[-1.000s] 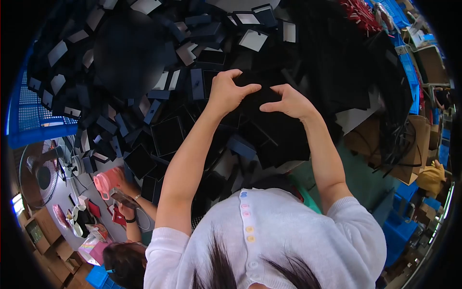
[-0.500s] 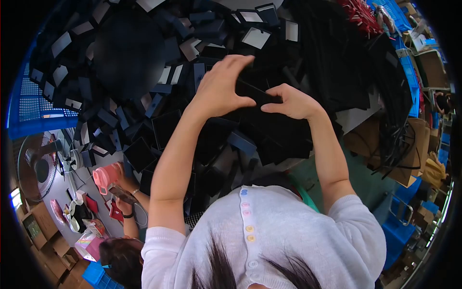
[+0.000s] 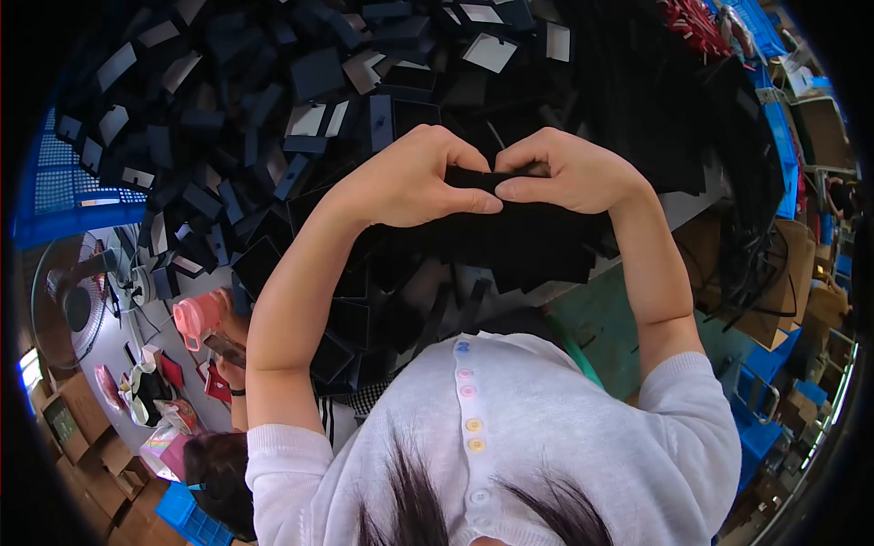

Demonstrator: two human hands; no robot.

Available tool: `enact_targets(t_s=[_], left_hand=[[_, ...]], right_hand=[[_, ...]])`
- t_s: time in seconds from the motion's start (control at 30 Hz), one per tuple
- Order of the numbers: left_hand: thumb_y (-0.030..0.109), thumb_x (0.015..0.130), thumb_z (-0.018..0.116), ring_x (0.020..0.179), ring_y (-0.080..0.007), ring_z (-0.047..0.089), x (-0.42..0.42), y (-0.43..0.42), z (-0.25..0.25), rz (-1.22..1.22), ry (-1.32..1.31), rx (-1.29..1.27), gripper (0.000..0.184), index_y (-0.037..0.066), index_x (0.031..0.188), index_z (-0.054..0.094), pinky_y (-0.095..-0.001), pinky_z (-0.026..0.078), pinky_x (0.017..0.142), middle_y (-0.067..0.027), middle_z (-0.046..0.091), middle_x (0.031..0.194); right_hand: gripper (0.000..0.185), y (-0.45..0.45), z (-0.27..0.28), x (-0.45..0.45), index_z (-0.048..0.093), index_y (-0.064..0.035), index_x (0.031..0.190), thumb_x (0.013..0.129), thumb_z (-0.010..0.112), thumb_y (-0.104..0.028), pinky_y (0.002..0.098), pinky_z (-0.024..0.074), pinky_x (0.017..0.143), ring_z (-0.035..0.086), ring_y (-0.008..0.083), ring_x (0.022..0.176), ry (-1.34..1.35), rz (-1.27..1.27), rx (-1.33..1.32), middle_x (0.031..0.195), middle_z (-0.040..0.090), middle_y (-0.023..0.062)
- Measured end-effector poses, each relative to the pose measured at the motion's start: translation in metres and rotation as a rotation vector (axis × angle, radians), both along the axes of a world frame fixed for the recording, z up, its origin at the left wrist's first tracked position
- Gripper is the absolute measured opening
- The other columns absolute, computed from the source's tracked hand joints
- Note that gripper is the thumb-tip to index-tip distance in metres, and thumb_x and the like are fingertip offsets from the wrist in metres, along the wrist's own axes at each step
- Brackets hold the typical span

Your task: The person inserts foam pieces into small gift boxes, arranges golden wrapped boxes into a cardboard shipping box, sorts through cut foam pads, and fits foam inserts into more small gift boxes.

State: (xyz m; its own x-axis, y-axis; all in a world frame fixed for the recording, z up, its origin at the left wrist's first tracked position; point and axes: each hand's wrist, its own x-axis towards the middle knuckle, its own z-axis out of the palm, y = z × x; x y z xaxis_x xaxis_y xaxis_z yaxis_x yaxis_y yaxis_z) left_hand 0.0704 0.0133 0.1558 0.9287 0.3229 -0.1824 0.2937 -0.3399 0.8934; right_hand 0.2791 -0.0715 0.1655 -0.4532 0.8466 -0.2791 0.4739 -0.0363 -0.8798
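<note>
Left hand [image 3: 410, 185] and right hand [image 3: 578, 173] pinch black piece [image 3: 469, 179] between thumbs and fingers, fingertips nearly meeting. Piece sits over black pile [image 3: 542, 247] on table [image 3: 676, 217]; exact shape unclear. Beyond: heaped navy boxes [image 3: 319, 73], red strips [image 3: 694, 27] far right.

No text, label, number or sign is legible here.

Black piece [image 3: 469, 179] matt; blue crate [image 3: 82, 225] plastic.

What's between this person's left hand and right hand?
The head view shows a black piece between the left hand and the right hand; I can't tell exactly what it is.
</note>
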Motion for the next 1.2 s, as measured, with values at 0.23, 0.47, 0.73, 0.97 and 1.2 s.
enact_targets(t_s=[0.23, 0.47, 0.73, 0.97, 1.2], left_hand=[[0.022, 0.079, 0.076, 0.046, -0.0075, 0.031, -0.005, -0.006, -0.002, 0.036, -0.142, -0.076, 0.037, -0.002, 0.062, 0.055, -0.0261, 0.027, 0.044, 0.0006, 0.036, 0.049], [0.018, 0.085, 0.072, 0.055, -0.0062, 0.033, -0.012, -0.005, 0.018, -0.063, 0.026, -0.179, 0.029, -0.001, 0.071, 0.056, -0.0259, 0.029, 0.050, 0.0031, 0.040, 0.058], [0.021, 0.090, 0.067, 0.053, -0.0054, 0.032, -0.016, -0.010, 0.023, -0.051, 0.012, -0.178, 0.029, -0.001, 0.074, 0.058, -0.0240, 0.028, 0.048, 0.0035, 0.040, 0.057], [0.021, 0.090, 0.068, 0.052, -0.0059, 0.032, -0.021, -0.017, 0.024, 0.045, -0.130, -0.118, 0.034, -0.001, 0.067, 0.056, -0.0249, 0.027, 0.047, 0.0039, 0.039, 0.055], [0.018, 0.082, 0.073, 0.047, -0.0054, 0.030, -0.018, -0.024, 0.025, 0.169, -0.215, -0.210, 0.032, -0.001, 0.063, 0.056, -0.0253, 0.025, 0.044, 0.0024, 0.038, 0.050]], right_hand=[[0.021, -0.001, 0.004, 0.000, 0.068, 0.0013, 0.089, 0.088, 0.067, -0.019, 0.0259, 0.0335, 0.052, 0.041, 0.0097, 0.056, 0.139, 0.017, -0.008, 0.062, 0.050, 0.0012], [0.020, -0.003, 0.018, -0.006, 0.066, 0.0030, 0.087, 0.089, 0.061, -0.016, 0.0264, 0.0328, 0.051, 0.039, 0.0097, 0.054, 0.081, 0.088, 0.002, 0.061, 0.049, 0.0016], [0.024, -0.004, 0.024, -0.012, 0.062, 0.0030, 0.077, 0.091, 0.057, -0.017, 0.0271, 0.0312, 0.050, 0.036, 0.0096, 0.052, 0.089, 0.089, -0.016, 0.057, 0.042, 0.0004], [0.027, -0.005, 0.021, -0.013, 0.060, 0.0019, 0.072, 0.089, 0.060, -0.019, 0.0268, 0.0305, 0.049, 0.036, 0.0086, 0.052, 0.136, 0.000, -0.013, 0.056, 0.042, -0.0005], [0.024, -0.002, 0.028, -0.013, 0.061, 0.0015, 0.071, 0.087, 0.060, -0.016, 0.0257, 0.0302, 0.048, 0.036, 0.0084, 0.050, 0.153, 0.018, 0.027, 0.055, 0.043, -0.0009]])
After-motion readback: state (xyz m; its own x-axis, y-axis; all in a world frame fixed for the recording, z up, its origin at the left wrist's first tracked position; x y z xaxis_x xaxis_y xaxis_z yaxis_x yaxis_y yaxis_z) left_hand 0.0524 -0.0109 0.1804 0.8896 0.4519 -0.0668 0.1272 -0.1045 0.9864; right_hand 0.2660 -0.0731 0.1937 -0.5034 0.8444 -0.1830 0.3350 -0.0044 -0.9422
